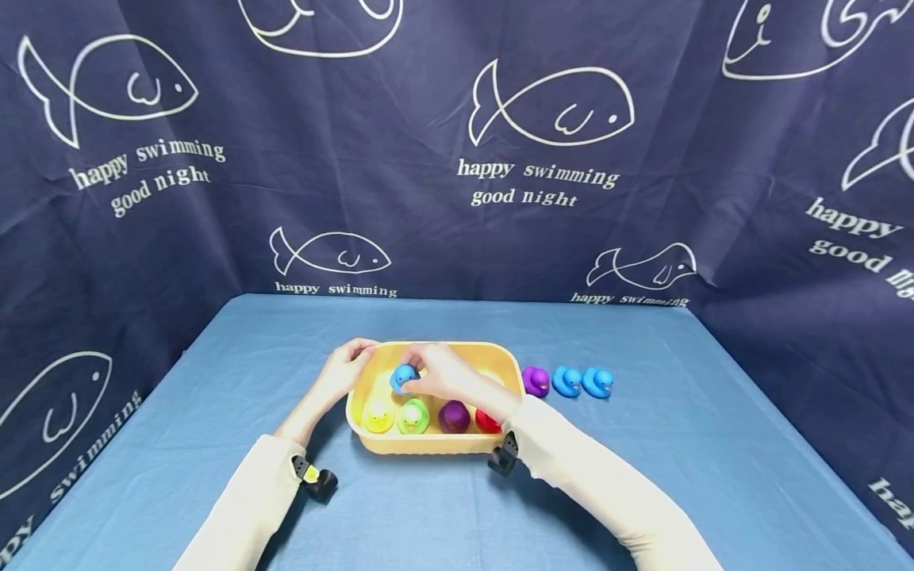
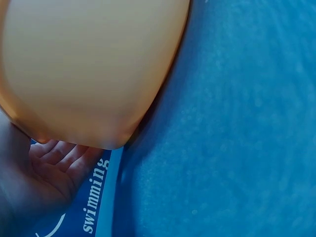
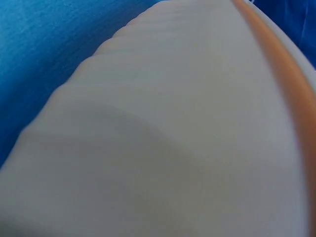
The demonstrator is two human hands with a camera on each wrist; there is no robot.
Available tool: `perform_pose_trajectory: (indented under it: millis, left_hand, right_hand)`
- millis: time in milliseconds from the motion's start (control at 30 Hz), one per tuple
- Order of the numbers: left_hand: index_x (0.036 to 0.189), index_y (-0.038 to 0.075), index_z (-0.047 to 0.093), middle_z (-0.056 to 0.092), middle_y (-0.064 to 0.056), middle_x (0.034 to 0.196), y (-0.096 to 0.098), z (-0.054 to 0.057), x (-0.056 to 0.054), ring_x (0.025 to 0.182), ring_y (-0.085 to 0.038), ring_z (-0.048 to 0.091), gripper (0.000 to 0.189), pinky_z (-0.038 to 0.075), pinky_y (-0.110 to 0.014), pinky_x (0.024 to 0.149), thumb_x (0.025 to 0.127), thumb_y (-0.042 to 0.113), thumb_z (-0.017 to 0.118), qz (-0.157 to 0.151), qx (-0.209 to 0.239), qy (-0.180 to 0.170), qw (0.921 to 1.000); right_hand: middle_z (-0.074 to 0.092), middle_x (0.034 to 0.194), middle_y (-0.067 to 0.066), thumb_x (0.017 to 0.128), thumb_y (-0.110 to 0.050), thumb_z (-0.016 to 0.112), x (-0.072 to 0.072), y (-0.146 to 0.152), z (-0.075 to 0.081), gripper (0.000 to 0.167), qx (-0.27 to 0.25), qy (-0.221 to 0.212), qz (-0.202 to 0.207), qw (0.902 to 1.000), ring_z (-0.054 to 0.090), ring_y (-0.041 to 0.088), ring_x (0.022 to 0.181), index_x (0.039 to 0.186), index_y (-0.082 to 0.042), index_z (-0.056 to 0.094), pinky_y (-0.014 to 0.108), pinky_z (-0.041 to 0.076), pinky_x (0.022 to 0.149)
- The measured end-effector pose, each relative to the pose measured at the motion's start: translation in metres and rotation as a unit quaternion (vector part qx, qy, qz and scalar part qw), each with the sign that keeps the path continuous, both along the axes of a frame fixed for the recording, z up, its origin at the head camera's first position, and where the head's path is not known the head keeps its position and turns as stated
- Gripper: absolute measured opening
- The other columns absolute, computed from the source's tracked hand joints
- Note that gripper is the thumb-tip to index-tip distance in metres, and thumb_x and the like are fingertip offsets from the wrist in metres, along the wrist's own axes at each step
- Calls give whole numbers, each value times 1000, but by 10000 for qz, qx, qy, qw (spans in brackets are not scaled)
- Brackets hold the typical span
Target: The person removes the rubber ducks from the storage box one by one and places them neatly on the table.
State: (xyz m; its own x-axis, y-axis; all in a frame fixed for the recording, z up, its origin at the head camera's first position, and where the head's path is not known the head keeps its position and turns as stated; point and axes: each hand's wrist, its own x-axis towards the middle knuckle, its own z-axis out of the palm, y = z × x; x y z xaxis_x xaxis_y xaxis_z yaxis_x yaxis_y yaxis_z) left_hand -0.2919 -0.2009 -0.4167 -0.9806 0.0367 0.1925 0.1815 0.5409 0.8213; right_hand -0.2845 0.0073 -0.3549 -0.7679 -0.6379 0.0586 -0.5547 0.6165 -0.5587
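Observation:
A pale yellow plastic bin (image 1: 428,445) stands on the blue cloth in front of me. My right hand (image 1: 441,371) reaches into it from the right and pinches a blue rubber duck (image 1: 403,379) between thumb and fingers over the bin's left half. Along the near side inside sit a yellow duck (image 1: 378,417), a green duck (image 1: 413,417), a purple duck (image 1: 454,417) and a red duck (image 1: 487,421), partly covered by the right wrist. At the far left corner, my left hand (image 1: 347,366) grips the bin's rim; its fingers (image 2: 64,155) lie against the outside.
Right of the bin, a purple duck (image 1: 535,381) and two blue ducks, one nearer (image 1: 567,381) and one farther right (image 1: 597,382), stand in a row on the table (image 1: 685,444). Dark blue fabric (image 1: 428,174) with white fish prints hangs behind and at both sides.

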Motion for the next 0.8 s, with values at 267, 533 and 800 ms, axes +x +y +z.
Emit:
perform_pose_trajectory:
  millis: [267, 533, 800]
  left_hand:
    - [116, 3, 61, 66, -16, 108, 0, 0, 0, 95, -24, 60, 29, 47, -30, 79, 99, 21, 46, 5, 90, -138, 9999]
    - [116, 3, 62, 66, -16, 108, 0, -1, -1, 96, -24, 60, 29, 47, -30, 79, 99, 21, 47, 29, 98, -111, 9999]
    - [117, 3, 61, 66, -16, 110, 0, 0, -1, 98, -25, 60, 30, 46, -31, 80, 99, 22, 46, 3, 101, -173, 9998]
  right_hand:
    - [69, 92, 1, 79, -21, 75, 2, 11, 1, 23, -424, 186, 112, 9989, 61, 16, 92, 98, -10, 67, 35, 48, 90]
    - [67, 93, -3, 80, -27, 75, 7, 27, 0, 31, -764, 188, -45, 9969, 59, 14, 90, 107, -14, 67, 37, 48, 90]
    - [67, 100, -4, 80, -29, 74, 13, 41, 3, 34, -792, 101, -289, 9964, 59, 16, 98, 110, -18, 66, 39, 47, 92]
